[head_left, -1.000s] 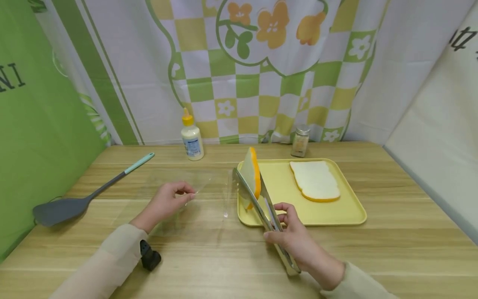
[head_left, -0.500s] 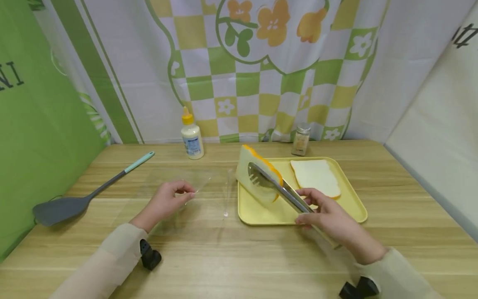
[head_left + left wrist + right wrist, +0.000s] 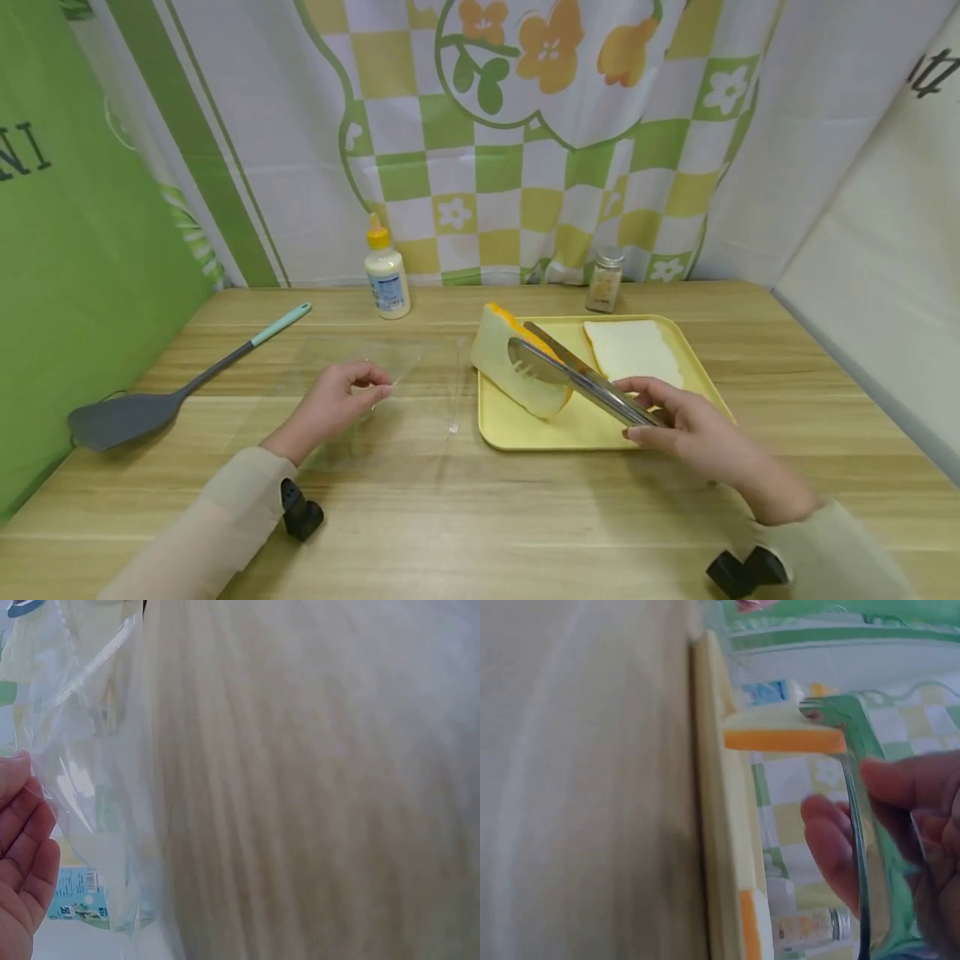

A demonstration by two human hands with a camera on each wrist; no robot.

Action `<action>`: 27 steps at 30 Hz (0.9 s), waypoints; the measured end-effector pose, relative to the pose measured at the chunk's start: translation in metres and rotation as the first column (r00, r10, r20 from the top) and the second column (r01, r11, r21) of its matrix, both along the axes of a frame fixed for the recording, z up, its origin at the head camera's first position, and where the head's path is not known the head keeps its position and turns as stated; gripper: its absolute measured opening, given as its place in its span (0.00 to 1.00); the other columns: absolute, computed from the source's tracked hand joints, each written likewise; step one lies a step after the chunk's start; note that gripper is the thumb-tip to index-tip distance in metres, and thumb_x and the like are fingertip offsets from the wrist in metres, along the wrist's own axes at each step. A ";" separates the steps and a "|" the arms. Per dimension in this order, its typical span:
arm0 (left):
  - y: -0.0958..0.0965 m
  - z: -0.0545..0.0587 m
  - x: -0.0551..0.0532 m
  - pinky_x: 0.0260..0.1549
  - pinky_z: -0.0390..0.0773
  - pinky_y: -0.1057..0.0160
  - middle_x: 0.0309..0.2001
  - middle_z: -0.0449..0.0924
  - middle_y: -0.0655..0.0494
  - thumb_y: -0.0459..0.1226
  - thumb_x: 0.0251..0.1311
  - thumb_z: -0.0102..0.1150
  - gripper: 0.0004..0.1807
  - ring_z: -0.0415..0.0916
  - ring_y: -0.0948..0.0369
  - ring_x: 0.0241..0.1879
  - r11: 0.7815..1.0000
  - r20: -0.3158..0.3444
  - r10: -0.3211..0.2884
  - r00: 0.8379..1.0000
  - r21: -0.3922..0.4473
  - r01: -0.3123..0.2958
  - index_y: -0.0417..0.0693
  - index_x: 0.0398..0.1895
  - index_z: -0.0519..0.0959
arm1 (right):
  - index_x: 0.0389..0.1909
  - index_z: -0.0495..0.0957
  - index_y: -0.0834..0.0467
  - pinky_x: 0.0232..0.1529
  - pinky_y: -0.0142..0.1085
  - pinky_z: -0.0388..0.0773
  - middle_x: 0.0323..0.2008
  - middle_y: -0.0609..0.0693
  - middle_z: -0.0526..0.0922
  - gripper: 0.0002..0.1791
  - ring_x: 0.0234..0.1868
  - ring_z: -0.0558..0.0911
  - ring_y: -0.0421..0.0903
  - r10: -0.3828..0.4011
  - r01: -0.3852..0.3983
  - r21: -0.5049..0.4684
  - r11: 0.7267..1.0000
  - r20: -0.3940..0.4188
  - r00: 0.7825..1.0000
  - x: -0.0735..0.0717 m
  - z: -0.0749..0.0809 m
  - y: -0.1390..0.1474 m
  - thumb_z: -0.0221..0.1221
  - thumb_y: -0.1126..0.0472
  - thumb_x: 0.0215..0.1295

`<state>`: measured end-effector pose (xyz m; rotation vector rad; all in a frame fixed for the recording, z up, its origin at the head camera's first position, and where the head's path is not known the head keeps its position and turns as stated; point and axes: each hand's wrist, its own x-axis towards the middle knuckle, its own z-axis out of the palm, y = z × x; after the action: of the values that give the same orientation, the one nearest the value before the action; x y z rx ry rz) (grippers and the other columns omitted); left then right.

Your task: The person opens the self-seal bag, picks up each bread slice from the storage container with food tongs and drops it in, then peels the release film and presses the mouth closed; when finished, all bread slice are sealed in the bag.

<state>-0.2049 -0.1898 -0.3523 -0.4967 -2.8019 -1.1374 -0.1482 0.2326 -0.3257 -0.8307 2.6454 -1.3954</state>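
Between its thumb and fingertips, my left hand [image 3: 341,398] pinches the edge of a clear plastic bag [image 3: 420,408] that lies spread over the table. In the left wrist view the bag [image 3: 97,765] hangs in shiny folds beside the fingers. My right hand [image 3: 690,425] grips metal tongs [image 3: 600,396] by their arms. The tong heads sit on either side of a bread slice [image 3: 498,362] with an orange crust, tilted over the left part of a yellow tray [image 3: 517,435]. A second bread slice [image 3: 633,350] lies flat on the tray's right side, partly behind the right hand.
A grey spatula [image 3: 135,419] with a mint handle lies at the left. Along the back stand a squeeze bottle [image 3: 387,283] with a yellow cap and a small glass seasoning jar [image 3: 604,285]. A patterned curtain [image 3: 495,183] hangs behind the table.
My right hand has moved right with the tongs, turning the bread slice from nearly edge-on to showing its broad face, now slightly lower. The left hand and bag stay put.
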 end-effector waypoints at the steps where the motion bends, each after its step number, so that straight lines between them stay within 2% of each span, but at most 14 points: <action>1: 0.000 0.000 0.000 0.44 0.74 0.48 0.38 0.81 0.52 0.35 0.60 0.58 0.06 0.74 0.52 0.44 1.000 0.000 0.001 1.000 0.000 -0.001 0.43 0.34 0.82 | 0.57 0.67 0.64 0.28 0.30 0.76 0.37 0.56 0.76 0.24 0.30 0.77 0.36 -0.038 0.040 0.048 0.998 -0.051 0.998 0.002 -0.001 -0.003 0.59 0.70 0.59; 3: 0.001 0.001 0.000 0.44 0.74 0.48 0.38 0.81 0.52 0.35 0.60 0.59 0.05 0.74 0.52 0.43 1.000 -0.002 -0.002 1.000 -0.001 0.002 0.43 0.34 0.82 | 0.56 0.69 0.60 0.27 0.30 0.72 0.37 0.53 0.78 0.24 0.29 0.73 0.35 -0.106 0.127 0.139 0.982 -0.150 0.983 0.005 -0.004 -0.009 0.61 0.68 0.57; 5: 0.001 0.001 0.000 0.44 0.75 0.49 0.38 0.81 0.53 0.35 0.60 0.58 0.05 0.74 0.53 0.43 1.000 -0.005 -0.009 1.000 -0.003 0.009 0.43 0.34 0.82 | 0.56 0.70 0.60 0.27 0.30 0.70 0.37 0.53 0.79 0.24 0.29 0.71 0.36 -0.153 0.194 0.189 0.963 -0.211 0.965 0.007 -0.006 -0.014 0.61 0.69 0.56; 9: 0.001 0.000 0.001 0.41 0.76 0.52 0.36 0.81 0.53 0.35 0.60 0.58 0.05 0.76 0.54 0.41 1.000 -0.015 0.001 1.000 0.013 -0.001 0.43 0.35 0.81 | 0.56 0.71 0.59 0.31 0.34 0.72 0.38 0.54 0.81 0.23 0.31 0.74 0.41 -0.202 0.261 0.228 0.938 -0.254 0.946 0.010 -0.010 -0.021 0.60 0.69 0.58; 16: 0.003 0.002 0.000 0.37 0.75 0.58 0.34 0.81 0.53 0.34 0.59 0.59 0.05 0.76 0.56 0.37 0.999 -0.140 0.030 0.990 0.031 -0.026 0.41 0.35 0.81 | 0.57 0.70 0.60 0.31 0.37 0.71 0.34 0.51 0.81 0.22 0.28 0.73 0.41 -0.238 0.312 0.271 0.911 -0.272 0.932 0.008 -0.008 -0.027 0.58 0.68 0.61; 18: 0.004 0.001 0.000 0.37 0.75 0.57 0.35 0.80 0.53 0.34 0.58 0.60 0.05 0.75 0.57 0.37 1.000 -0.161 0.022 0.987 0.025 -0.018 0.41 0.35 0.81 | 0.56 0.71 0.59 0.33 0.40 0.73 0.38 0.53 0.82 0.22 0.31 0.75 0.42 -0.228 0.325 0.288 0.901 -0.323 0.919 0.007 -0.003 -0.025 0.59 0.69 0.59; 20: 0.004 0.001 0.000 0.37 0.75 0.57 0.34 0.80 0.53 0.34 0.58 0.60 0.05 0.75 0.57 0.37 1.000 -0.165 0.013 0.986 0.025 -0.009 0.41 0.34 0.81 | 0.54 0.73 0.58 0.34 0.43 0.75 0.40 0.53 0.82 0.22 0.34 0.78 0.45 -0.190 0.325 0.302 0.896 -0.401 0.896 0.005 0.003 -0.018 0.60 0.69 0.57; 24: 0.003 0.000 -0.001 0.38 0.75 0.56 0.34 0.80 0.54 0.33 0.58 0.60 0.05 0.75 0.57 0.36 1.000 -0.161 0.005 0.987 0.024 -0.001 0.40 0.33 0.81 | 0.50 0.76 0.58 0.33 0.44 0.78 0.42 0.52 0.83 0.24 0.37 0.82 0.47 -0.068 0.291 0.308 0.906 -0.571 0.818 -0.005 0.009 0.001 0.65 0.72 0.49; 26: 0.002 0.000 -0.001 0.38 0.75 0.56 0.34 0.80 0.54 0.33 0.57 0.61 0.04 0.75 0.57 0.36 1.000 -0.160 0.006 0.987 0.018 -0.003 0.40 0.33 0.81 | 0.49 0.76 0.58 0.31 0.40 0.77 0.41 0.51 0.83 0.25 0.35 0.81 0.44 -0.018 0.256 0.313 0.914 -0.601 0.799 -0.009 0.008 0.010 0.66 0.72 0.46; 27: 0.002 0.000 -0.001 0.39 0.75 0.56 0.34 0.80 0.54 0.33 0.57 0.60 0.04 0.75 0.57 0.37 1.000 -0.158 0.006 0.987 0.015 -0.004 0.40 0.33 0.81 | 0.49 0.76 0.58 0.30 0.38 0.76 0.41 0.51 0.83 0.26 0.34 0.80 0.42 -0.001 0.239 0.314 0.919 -0.603 0.798 -0.011 0.007 0.014 0.66 0.72 0.46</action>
<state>-0.2057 -0.1881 -0.3526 -0.5525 -2.6565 -1.0669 -0.1592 0.2466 -0.3187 -1.2176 3.3241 -0.6377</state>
